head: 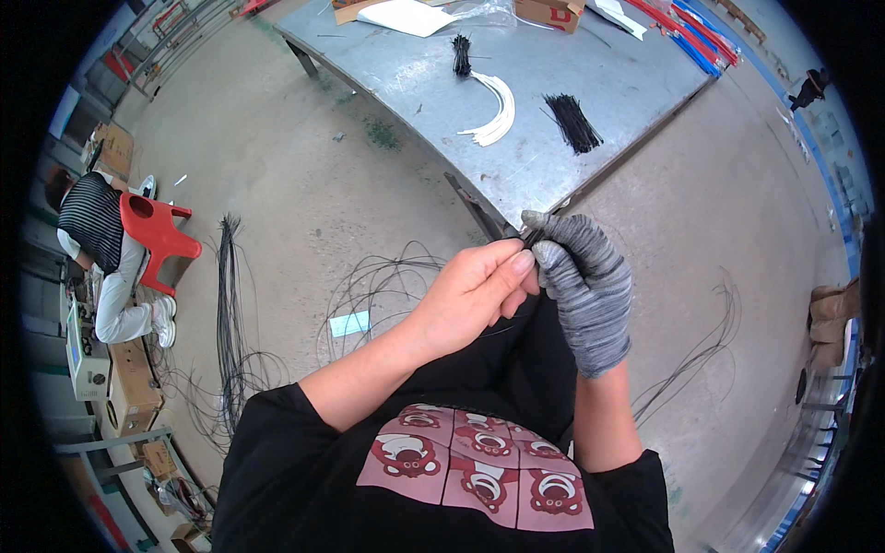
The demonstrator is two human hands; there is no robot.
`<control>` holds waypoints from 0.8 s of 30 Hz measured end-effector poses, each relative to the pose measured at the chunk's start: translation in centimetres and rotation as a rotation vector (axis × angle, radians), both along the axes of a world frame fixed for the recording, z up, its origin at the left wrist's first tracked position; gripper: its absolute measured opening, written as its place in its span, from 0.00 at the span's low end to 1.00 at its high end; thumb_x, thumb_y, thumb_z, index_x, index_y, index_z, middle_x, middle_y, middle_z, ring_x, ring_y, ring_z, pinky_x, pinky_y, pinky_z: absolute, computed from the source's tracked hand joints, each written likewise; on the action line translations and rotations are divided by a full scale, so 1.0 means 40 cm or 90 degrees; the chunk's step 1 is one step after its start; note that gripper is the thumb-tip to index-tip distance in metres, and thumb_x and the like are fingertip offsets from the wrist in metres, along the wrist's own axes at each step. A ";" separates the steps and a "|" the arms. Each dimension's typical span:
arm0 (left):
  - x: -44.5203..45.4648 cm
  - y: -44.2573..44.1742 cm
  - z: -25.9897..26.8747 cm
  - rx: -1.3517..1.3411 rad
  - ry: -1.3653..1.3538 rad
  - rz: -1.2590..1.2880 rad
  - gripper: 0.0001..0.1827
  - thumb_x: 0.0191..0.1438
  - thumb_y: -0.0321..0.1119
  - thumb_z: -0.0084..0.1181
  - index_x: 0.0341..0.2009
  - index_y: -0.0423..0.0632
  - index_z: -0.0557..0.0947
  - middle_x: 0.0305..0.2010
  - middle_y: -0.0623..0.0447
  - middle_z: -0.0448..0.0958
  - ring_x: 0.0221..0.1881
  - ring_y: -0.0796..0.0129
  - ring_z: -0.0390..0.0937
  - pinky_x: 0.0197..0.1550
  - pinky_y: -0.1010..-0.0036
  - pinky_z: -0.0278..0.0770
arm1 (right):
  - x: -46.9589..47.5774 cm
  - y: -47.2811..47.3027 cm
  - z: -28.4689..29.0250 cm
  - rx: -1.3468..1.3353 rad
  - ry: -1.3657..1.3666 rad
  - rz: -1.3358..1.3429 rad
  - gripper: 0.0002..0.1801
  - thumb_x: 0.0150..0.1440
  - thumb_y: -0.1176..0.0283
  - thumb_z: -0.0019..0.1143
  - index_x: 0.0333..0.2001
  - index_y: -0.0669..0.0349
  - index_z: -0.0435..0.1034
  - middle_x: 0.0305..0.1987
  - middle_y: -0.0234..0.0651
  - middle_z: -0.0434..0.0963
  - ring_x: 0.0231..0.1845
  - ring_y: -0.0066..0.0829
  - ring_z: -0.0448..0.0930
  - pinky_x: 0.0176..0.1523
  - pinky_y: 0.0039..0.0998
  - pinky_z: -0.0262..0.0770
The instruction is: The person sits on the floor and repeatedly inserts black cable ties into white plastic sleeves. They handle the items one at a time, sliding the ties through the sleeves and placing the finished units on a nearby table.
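My left hand (477, 294), bare, pinches thin black wires between thumb and fingers near the corner of the metal table (415, 90). Against its fingertips is my right hand (588, 283), in a grey knitted glove, its thumb and forefinger closed on the same small dark piece; its exact form is hidden by the fingers. On the tabletop lie a bundle of short black wires (574, 124) and, farther left, a bunch of white sleeves or wires (505, 110) joined to a black tangled wire end (461, 57).
Long black wires (228, 311) and loose coils (387, 276) lie on the floor at left, with more wires (712, 339) at right. A person (93, 214) sits on a red plastic stool (159, 235). Cardboard boxes (550, 12) and red and blue tubing (691, 34) rest on the table.
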State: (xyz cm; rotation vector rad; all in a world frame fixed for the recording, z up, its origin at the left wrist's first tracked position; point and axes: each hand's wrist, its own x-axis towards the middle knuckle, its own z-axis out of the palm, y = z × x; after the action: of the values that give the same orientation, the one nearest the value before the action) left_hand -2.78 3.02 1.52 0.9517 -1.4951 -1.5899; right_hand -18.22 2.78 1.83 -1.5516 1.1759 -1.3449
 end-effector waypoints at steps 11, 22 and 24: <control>0.044 -0.090 0.112 -0.113 0.089 -0.072 0.17 0.62 0.39 0.43 0.30 0.40 0.77 0.20 0.59 0.70 0.21 0.80 0.65 0.26 0.82 0.64 | 0.008 -0.079 0.217 0.058 -0.031 0.119 0.06 0.54 0.71 0.55 0.30 0.62 0.74 0.19 0.26 0.73 0.17 0.13 0.67 0.21 0.17 0.63; 0.096 -0.101 0.214 -0.313 0.048 0.096 0.10 0.57 0.31 0.51 0.36 0.36 0.77 0.30 0.50 0.78 0.33 0.73 0.76 0.39 0.77 0.73 | 0.081 -0.117 0.362 -0.200 0.015 0.051 0.06 0.53 0.75 0.56 0.33 0.67 0.74 0.25 0.31 0.77 0.23 0.15 0.75 0.27 0.19 0.71; 0.108 -0.104 0.221 -0.335 0.017 0.108 0.09 0.57 0.30 0.51 0.36 0.36 0.77 0.30 0.50 0.79 0.33 0.72 0.77 0.39 0.77 0.73 | 0.088 -0.116 0.364 -0.191 0.022 0.047 0.07 0.53 0.74 0.56 0.34 0.67 0.74 0.24 0.31 0.76 0.22 0.16 0.74 0.26 0.19 0.71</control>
State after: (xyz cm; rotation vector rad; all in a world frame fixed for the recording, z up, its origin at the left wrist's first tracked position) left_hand 1.55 -1.13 10.34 0.7241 -1.6492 -1.0071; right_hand -14.71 -1.86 16.41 -1.8153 0.9582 -1.5016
